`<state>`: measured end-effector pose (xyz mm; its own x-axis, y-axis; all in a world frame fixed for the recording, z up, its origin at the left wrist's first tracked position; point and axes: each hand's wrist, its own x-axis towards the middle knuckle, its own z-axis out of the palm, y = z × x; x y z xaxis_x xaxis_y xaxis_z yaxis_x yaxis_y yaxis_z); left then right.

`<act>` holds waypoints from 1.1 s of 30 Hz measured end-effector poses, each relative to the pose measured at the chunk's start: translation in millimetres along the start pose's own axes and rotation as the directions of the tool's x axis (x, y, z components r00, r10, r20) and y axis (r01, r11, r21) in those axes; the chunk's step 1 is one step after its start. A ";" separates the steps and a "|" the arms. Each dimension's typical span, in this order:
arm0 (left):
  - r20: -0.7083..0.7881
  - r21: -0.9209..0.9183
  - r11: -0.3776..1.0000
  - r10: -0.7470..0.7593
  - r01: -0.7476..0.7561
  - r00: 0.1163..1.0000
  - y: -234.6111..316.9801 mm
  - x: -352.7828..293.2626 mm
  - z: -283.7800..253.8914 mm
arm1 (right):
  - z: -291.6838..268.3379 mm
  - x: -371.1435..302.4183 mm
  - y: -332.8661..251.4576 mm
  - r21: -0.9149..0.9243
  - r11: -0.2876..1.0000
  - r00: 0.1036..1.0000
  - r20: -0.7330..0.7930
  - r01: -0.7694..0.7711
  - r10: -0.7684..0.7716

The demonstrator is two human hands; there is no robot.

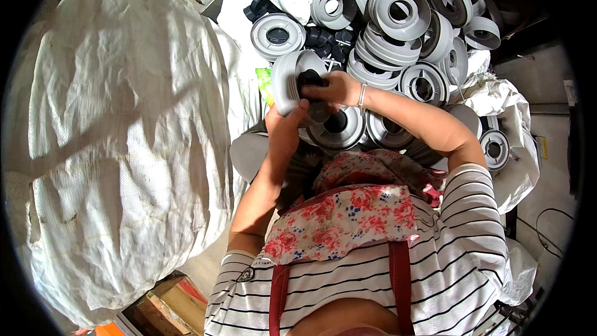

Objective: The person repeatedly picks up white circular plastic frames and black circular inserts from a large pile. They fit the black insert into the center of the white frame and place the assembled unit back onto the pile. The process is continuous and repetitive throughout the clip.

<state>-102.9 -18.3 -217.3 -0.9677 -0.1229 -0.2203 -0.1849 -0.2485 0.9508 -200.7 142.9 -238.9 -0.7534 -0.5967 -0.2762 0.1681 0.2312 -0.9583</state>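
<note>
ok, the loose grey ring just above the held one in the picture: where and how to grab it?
Probably by its left outer rim, coming from the left. The loose ring lies roughly face up, so the flange edge is exposed; that side faces white sacking, while the held ring crowds its lower edge.

Lettering (262,261) on striped shirt (469,227), unreadable yellow label (543,147)

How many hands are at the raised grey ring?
2: the left hand grips the grey ring near its lower edge; the right hand touches a black piece at its opening. No other hand shows.
</note>
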 end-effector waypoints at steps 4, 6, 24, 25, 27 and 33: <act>0.006 0.140 0.987 0.076 -0.077 0.997 -5.8 -3.5 3.8 | 9.6 3.4 3.2 0.000 1.000 0.993 -0.115 -0.009 0.009; -0.020 0.132 0.989 0.071 -0.068 0.997 -7.6 -3.9 3.0 | 7.9 -10.5 -32.4 0.304 0.875 0.924 0.056 -0.377 0.379; 0.249 -0.230 0.868 -0.384 0.439 0.889 13.9 23.6 -28.0 | -15.3 -12.7 -15.7 -0.694 0.199 0.650 0.478 0.692 -0.591; 0.235 -0.253 0.849 -0.411 0.464 0.881 12.9 27.3 -28.3 | -16.4 -11.9 -14.9 -0.672 0.117 0.587 0.534 0.732 -0.608; 0.202 -0.249 0.839 -0.444 0.484 0.873 13.9 28.9 -27.3 | -17.5 -10.0 -12.2 -0.610 -0.051 0.454 0.640 0.791 -0.620; 0.248 -0.315 0.824 -0.407 0.471 0.879 14.4 21.8 -24.5 | -15.4 -18.0 -34.1 -0.679 0.304 0.737 0.551 0.668 -0.391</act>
<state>-122.5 -48.1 -213.7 -0.8177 0.2320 -0.5269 -0.5541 -0.5651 0.6113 -202.7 157.5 -200.1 -0.2708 -0.9538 0.1298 -0.8841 0.1930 -0.4256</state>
